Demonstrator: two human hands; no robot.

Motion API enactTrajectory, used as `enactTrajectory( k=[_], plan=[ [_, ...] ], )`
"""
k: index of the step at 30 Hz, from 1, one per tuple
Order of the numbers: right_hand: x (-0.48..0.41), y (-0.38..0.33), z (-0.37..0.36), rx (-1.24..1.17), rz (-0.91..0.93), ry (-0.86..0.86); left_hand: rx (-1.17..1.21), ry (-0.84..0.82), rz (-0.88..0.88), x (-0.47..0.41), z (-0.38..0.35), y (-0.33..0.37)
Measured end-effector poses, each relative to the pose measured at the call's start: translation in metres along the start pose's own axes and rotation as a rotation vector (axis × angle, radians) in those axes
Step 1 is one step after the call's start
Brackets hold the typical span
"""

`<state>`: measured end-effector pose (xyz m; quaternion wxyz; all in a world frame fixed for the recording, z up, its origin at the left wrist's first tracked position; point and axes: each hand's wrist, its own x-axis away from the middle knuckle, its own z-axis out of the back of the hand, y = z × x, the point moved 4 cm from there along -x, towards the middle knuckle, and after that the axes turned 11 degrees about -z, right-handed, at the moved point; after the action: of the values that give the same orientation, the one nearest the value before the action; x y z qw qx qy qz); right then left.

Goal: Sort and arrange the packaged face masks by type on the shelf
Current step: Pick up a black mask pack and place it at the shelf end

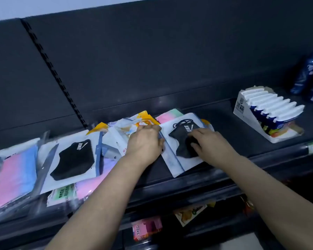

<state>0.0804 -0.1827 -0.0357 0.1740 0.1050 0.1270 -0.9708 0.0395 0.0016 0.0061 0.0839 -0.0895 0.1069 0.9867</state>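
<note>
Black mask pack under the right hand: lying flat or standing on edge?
Flat, face up on the shelf: the black mask pack shows its front, right hand resting on top.
</note>
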Motion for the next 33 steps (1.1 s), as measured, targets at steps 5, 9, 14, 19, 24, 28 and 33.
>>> enactTrajectory(
  k=[5,9,14,19,24,28,33],
  plan=[
    [-0.044,-0.008,-0.008,0.023,0.014,-0.024,-0.084,-0.023,-0.079,-0.03,-0.008,-0.018],
    [-0.073,-0.014,-0.013,0.048,0.048,-0.152,-0.107,-0.023,-0.082,-0.045,-0.011,-0.029],
    [-0.1,-0.013,-0.022,0.033,0.076,-0.398,-0.07,-0.018,-0.016,-0.051,-0.013,-0.035],
    [-0.116,-0.013,-0.02,0.059,0.119,-0.394,-0.035,0.02,0.08,-0.051,-0.011,-0.034],
    [-0.123,0.011,0.004,-0.091,0.017,-0.344,-0.018,0.057,0.152,-0.053,-0.008,-0.025],
    [-0.131,0.038,0.026,-0.403,-0.102,-0.26,0.024,0.177,0.204,-0.05,-0.002,-0.021],
    [-0.129,0.037,0.038,-0.91,-0.278,-0.077,0.029,0.449,0.272,-0.028,0.023,-0.034]
  ],
)
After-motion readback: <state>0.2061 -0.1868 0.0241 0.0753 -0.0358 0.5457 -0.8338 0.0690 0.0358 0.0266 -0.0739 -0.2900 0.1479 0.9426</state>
